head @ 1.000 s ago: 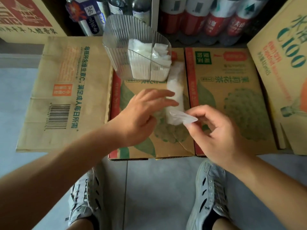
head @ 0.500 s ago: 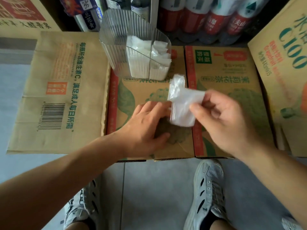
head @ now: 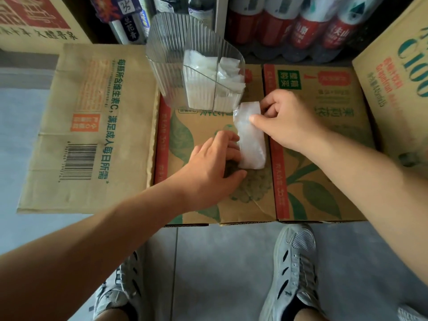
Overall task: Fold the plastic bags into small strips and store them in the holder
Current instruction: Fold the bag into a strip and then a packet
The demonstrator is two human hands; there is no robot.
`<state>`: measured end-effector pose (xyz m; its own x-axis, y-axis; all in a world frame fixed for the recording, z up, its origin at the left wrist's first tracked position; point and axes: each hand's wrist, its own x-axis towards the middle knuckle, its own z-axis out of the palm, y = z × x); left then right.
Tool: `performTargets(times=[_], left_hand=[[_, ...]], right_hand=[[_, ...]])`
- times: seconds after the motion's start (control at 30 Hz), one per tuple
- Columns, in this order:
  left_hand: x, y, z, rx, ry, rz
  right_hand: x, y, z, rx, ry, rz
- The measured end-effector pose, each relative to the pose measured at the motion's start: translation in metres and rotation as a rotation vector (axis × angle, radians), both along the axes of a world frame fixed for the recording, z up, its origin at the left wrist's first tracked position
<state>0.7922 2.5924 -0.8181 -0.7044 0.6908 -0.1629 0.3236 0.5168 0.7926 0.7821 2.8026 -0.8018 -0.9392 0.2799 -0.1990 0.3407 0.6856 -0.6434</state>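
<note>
1. The holder (head: pixel 176 66) stands at the far edge of the cardboard box (head: pixel 324 158). Its right side already has two compartments packed with folded white bags (head: pixel 201 89), while the left part looks empty through the ribbed wall. So a good share of the storing is done.
2. The plastic bag (head: pixel 251 140) I am working on lies on the box as a short flat strip, its far end just beside the holder's base. It is folded but not stored, and by my guess it needs one more fold or a press before it goes in.
3. My right hand (head: pixel 287 119) pinches the strip's far end, thumb on top and fingers curled behind it.
4. My left hand (head: pixel 213 167) has bent fingers against the strip's left edge near its near end. I cannot tell whether they pinch it or only steady it.
5. Half a second ago my right hand held the bag lifted off the box, and my left hand lay flat beside it. Now the bag is down on the cardboard, and both hands are on it.
</note>
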Motion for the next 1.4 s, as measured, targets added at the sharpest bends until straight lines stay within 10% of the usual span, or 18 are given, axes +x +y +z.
performTargets(times=[0.5,1.03,1.4], left_hand=[[0.008,0.011,0.008,-0.107,0.119,0.057],[0.013,0.010,0.003,-0.119,0.173,0.060],[0.015,0.012,0.000,-0.083,0.146,0.118]], right_hand=[[0.012,0.017,0.016,-0.452,0.130,-0.043],[0.012,0.002,-0.014,0.013,0.110,0.016],[0.010,-0.005,-0.013,-0.019,0.194,-0.097]])
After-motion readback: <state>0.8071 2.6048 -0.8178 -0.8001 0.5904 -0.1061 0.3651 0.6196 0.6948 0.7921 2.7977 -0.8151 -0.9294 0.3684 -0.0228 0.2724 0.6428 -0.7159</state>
